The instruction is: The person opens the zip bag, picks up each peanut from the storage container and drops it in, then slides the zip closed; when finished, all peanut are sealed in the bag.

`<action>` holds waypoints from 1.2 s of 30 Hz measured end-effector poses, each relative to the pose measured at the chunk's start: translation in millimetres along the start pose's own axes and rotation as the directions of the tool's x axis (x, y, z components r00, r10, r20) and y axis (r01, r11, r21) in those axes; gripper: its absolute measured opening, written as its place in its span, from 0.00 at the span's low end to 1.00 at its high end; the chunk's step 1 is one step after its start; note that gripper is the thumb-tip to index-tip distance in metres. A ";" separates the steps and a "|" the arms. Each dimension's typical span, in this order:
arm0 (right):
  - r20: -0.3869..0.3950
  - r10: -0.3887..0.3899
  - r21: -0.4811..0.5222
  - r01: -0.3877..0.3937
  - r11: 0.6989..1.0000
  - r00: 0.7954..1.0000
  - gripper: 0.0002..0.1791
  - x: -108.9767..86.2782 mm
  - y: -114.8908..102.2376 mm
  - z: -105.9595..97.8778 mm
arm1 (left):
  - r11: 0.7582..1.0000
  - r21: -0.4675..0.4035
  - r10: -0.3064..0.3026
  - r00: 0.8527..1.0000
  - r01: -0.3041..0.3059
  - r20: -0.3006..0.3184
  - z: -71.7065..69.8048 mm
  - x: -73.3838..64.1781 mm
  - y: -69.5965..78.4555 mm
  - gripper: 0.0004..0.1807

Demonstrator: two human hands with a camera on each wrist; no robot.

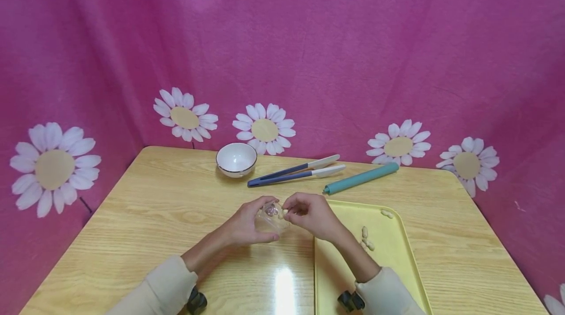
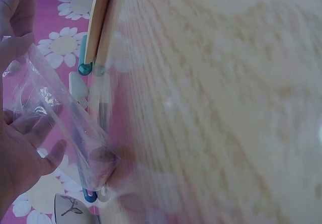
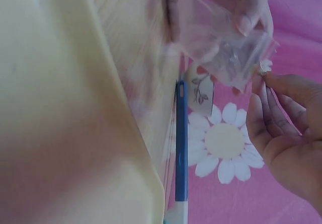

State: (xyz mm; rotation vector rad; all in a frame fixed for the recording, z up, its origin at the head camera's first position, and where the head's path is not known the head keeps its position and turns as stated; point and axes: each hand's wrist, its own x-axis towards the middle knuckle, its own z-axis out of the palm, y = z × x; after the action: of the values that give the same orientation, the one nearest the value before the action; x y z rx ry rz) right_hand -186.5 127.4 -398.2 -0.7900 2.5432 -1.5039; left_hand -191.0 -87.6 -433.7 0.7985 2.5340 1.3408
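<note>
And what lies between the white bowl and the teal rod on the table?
The head view shows the blue-and-white tongs lying between the white bowl and the teal rod.

So a white bowl is sitting near the desk's back edge, blue-and-white tongs are lying beside it, a teal rod is resting past those, and pink daisy-print cloth is hanging behind.
</note>
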 end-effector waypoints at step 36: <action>0.117 0.291 -0.205 -0.263 0.943 0.950 0.05 -62.3 52.4 -71.7 | 1.000 -0.006 -0.012 1.000 0.012 0.005 2.5 1.6 4.5 0.42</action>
State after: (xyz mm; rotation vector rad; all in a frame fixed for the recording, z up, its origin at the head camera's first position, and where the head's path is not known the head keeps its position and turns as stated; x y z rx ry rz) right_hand -176.2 233.9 -416.7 -0.5079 2.5789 -1.0946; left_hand -189.7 -82.9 -431.4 0.7831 2.5258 1.3396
